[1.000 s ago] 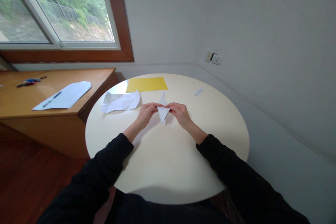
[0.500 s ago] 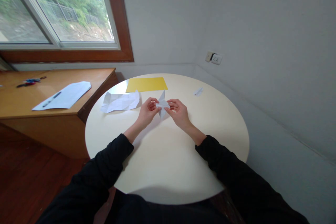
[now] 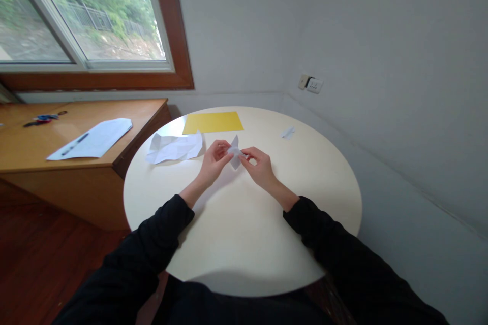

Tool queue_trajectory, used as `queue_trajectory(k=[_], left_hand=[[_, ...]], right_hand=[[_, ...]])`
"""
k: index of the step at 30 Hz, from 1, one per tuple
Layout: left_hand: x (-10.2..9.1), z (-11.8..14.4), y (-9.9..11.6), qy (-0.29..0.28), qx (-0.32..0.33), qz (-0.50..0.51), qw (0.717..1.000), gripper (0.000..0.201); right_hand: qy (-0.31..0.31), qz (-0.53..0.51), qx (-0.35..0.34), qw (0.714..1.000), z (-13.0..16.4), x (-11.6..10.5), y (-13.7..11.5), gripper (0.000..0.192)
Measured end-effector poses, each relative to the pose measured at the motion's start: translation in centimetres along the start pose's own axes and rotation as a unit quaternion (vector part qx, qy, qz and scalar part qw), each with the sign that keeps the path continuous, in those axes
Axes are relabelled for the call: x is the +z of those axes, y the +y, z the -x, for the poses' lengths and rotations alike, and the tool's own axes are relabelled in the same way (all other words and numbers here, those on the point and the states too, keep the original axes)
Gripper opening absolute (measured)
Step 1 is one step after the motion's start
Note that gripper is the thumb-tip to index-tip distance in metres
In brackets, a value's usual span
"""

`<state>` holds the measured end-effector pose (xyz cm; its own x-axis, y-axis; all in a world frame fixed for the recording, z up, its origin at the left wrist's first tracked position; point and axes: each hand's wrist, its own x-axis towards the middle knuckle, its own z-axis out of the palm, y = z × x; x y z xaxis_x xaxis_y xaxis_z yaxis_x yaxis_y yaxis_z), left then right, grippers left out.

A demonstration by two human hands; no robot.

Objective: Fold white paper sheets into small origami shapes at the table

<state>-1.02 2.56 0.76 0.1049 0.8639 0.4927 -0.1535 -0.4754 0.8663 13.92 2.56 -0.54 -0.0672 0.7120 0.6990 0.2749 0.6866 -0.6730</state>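
Between my two hands is a small piece of folded white paper (image 3: pixel 235 157), with one pointed flap up and another down. My left hand (image 3: pixel 214 158) pinches its left side between thumb and fingers. On the other side, my right hand (image 3: pixel 259 163) grips the right edge with thumb and forefinger. Both hands are just above the round white table (image 3: pixel 247 233). To the left of my left hand lies a creased white sheet (image 3: pixel 175 147), its edges lifting. The finer folds are too small to make out.
A yellow sheet (image 3: pixel 212 122) lies at the table's far side. A small folded paper piece (image 3: pixel 288 133) sits at the back right. On the wooden desk (image 3: pixel 87 111) at left are white sheets (image 3: pixel 102 137) with a pen (image 3: pixel 75 144) and scissors (image 3: pixel 43 119). A wall bounds the right.
The folded paper has turned and looks narrower, its upper and lower points drawn closer together. My right fingers have shifted their pinch at its right edge.
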Motion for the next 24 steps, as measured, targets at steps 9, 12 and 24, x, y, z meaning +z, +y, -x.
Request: queue_trajectory(k=[9,12,24], left_hand=[[-0.1,-0.1,0.0,-0.001,-0.016,-0.012,1.0,0.023],[-0.2,-0.1,-0.1,0.017,-0.018,-0.038,0.999,0.027],[-0.8,-0.6,-1.2,0.094,-0.086,-0.011,0.992,0.035]], right_hand=[[-0.034,0.028,-0.061,0.997,0.2,0.0,-0.3,0.011],[-0.038,0.033,-0.081,0.995,0.3,0.0,-0.1,0.012],[-0.022,0.107,-0.143,0.984,0.3,-0.3,-0.5,0.012]])
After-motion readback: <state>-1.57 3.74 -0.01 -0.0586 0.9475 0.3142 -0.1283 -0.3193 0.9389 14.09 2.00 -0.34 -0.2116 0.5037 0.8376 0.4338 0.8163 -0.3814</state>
